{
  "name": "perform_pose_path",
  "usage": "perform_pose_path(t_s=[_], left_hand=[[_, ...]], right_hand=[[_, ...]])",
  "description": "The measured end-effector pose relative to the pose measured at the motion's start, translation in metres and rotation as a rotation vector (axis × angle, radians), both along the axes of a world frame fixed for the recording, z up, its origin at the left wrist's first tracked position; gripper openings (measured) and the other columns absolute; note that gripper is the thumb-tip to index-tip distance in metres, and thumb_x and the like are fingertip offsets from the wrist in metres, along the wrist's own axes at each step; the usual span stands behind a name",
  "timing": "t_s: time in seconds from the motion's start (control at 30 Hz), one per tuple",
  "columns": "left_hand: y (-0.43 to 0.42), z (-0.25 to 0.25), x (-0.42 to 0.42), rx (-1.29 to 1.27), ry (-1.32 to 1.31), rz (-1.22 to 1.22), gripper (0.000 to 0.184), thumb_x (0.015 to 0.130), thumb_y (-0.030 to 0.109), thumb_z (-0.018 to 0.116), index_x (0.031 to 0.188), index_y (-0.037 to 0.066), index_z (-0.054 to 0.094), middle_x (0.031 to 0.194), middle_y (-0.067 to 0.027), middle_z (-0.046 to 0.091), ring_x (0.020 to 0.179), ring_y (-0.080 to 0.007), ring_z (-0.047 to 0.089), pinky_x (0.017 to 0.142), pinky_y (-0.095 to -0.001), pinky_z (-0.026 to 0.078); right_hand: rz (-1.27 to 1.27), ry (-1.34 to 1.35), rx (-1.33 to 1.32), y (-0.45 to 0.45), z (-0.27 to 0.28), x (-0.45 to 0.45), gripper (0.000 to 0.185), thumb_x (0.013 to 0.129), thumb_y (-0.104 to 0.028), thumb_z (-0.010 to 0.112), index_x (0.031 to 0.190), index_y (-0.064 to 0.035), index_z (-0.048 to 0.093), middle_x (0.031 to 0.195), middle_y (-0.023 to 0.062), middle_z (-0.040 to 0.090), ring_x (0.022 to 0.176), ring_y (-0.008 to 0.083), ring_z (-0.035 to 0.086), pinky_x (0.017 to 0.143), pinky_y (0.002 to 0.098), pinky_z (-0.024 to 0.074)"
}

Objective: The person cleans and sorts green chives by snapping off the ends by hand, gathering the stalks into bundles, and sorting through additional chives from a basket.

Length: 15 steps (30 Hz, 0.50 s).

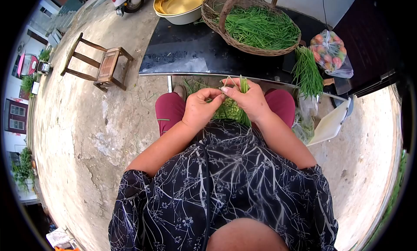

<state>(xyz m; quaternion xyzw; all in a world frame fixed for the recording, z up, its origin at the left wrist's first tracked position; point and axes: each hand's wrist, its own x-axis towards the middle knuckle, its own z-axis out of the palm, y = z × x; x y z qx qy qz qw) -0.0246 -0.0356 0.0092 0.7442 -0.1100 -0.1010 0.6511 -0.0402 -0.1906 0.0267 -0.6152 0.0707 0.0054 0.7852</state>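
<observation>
Over my lap, my left hand point(203, 105) has its thumb and index finger pinched together against the right fingertips. A thin pale stalk point(231, 80) rises by the meeting point, though where its end sits is hidden. My right hand point(250, 101) is closed around a few upright green stalks point(244, 84), its thumb and index finger pinching toward the left. Below and between both hands, a bunch of green stalks with light green tips point(229, 108) lies in my lap, partly covered by the hands.
On the black table point(173, 46) ahead stand a wicker basket point(243, 44) of green stalks, a gold-lined basin point(180, 3), a bundle of green stalks point(307, 73) and a plastic bag of reddish fruit point(328, 51). A wooden chair point(108, 66) stands left; a white tub point(329, 123) sits right.
</observation>
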Motion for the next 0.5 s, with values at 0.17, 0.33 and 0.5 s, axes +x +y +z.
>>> perform_pose_path(t_s=[0.17,0.33,0.5], left_hand=[[0.001,0.001,-0.004,-0.044,0.013,0.034,0.013,0.077,0.009,0.064,0.086,-0.001,0.063,0.076,-0.0015,0.061,0.069,-0.0048,0.053,0.063,-0.0192,0.043],[0.005,0.004,-0.004,0.005,0.025,0.003,0.012,0.078,0.008,0.063,0.086,-0.001,0.062,0.075,-0.0007,0.06,0.069,-0.0045,0.052,0.062,-0.0191,0.042],[0.012,-0.004,0.001,0.054,0.074,0.003,0.009,0.081,0.005,0.06,0.087,-0.002,0.06,0.075,-0.0027,0.061,0.07,-0.0066,0.056,0.065,-0.0182,0.043]], right_hand=[[0.188,0.076,-0.023,-0.003,0.003,-0.001,0.017,0.076,-0.011,0.066,0.087,0.0016,0.061,0.074,0.0007,0.058,0.074,0.0089,0.056,0.069,0.0213,0.045],[0.275,0.017,-0.394,-0.018,-0.007,0.003,0.012,0.077,-0.013,0.065,0.08,-0.0016,0.062,0.07,-0.0031,0.055,0.063,0.004,0.046,0.055,0.0196,0.0373],[-0.027,0.054,-0.176,-0.04,0.0,0.007,0.01,0.078,-0.013,0.065,0.08,-0.0042,0.06,0.063,-0.0057,0.051,0.055,0.0032,0.042,0.051,0.019,0.0335]])
